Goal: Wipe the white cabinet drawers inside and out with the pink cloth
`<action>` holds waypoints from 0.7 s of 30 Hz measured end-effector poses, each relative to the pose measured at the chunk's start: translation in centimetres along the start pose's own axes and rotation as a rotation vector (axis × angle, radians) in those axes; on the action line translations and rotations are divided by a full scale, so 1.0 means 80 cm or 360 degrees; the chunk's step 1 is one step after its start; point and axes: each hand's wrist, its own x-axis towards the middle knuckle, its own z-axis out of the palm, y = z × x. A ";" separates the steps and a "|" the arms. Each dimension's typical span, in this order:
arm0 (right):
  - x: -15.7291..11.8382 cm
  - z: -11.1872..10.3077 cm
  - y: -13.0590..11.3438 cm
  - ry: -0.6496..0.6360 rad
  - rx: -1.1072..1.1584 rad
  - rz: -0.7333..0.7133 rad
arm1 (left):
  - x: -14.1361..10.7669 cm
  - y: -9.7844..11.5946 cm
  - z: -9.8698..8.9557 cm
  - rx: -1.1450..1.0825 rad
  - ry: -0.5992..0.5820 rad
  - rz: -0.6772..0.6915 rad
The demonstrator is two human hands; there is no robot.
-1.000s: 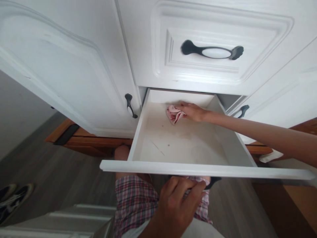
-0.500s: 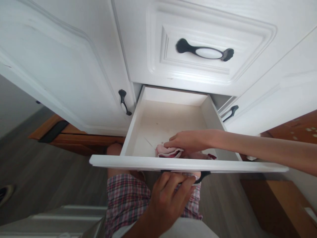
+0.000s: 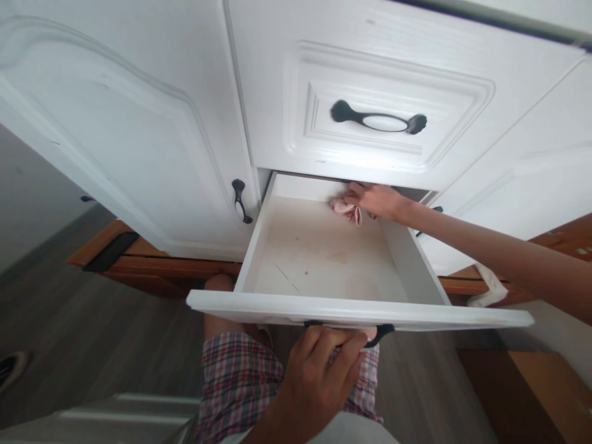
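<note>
A white drawer (image 3: 361, 313) is pulled out of the cabinet, its pale bottom showing a few dark specks and a thin scratch-like line. My left hand (image 3: 319, 370) has its fingers wrapped round the black drawer handle (image 3: 382, 335) on the drawer front. At the drawer's back right, my right hand (image 3: 377, 200) grips a crumpled pink cloth (image 3: 345, 208) against the bottom near the rear wall. Part of the cloth is hidden under the fingers.
Above is a closed drawer front with a black-and-white handle (image 3: 379, 120). Cabinet doors flank it, the left one with its own handle (image 3: 239, 200). Brown wooden boards (image 3: 152, 265) run low behind my legs. A brown box (image 3: 531, 388) stands on the floor at right.
My right hand has moved the pink cloth from the drawer's front to its back right. The left hand stays on the handle. The view has shifted slightly.
</note>
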 end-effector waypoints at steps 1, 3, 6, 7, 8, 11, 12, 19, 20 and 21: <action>0.000 0.010 -0.002 0.0035 -0.0012 0.0000 | 0.000 0.000 0.000 0.0004 -0.0001 0.0002; -0.002 0.027 -0.012 0.0106 -0.0038 0.0027 | 0.000 0.001 -0.001 0.0007 -0.0002 0.0006; -0.010 0.050 -0.028 0.0147 -0.0082 0.0174 | -0.001 0.001 0.000 0.0001 0.0018 0.0007; -0.014 0.056 -0.031 0.0153 -0.0079 0.0221 | -0.001 0.001 0.001 -0.0005 0.0021 0.0006; -0.017 0.061 -0.032 0.0155 -0.0070 0.0253 | -0.002 0.001 0.001 -0.0008 0.0028 0.0005; -0.025 0.071 -0.028 0.0109 -0.0070 0.0291 | -0.003 0.000 0.003 -0.0018 0.0035 0.0006; -0.026 0.071 -0.025 0.0065 -0.0086 0.0286 | -0.003 0.000 0.004 -0.0021 0.0031 0.0008; -0.008 0.029 0.008 -0.0149 -0.0142 0.0035 | -0.006 -0.003 0.000 -0.0009 -0.0023 0.0042; -0.004 0.023 0.010 -0.0140 -0.0176 -0.0028 | -0.007 -0.003 0.001 -0.0011 -0.0026 0.0038; -0.002 0.019 0.011 -0.0132 -0.0211 -0.0086 | -0.008 -0.003 0.001 -0.0014 -0.0023 0.0033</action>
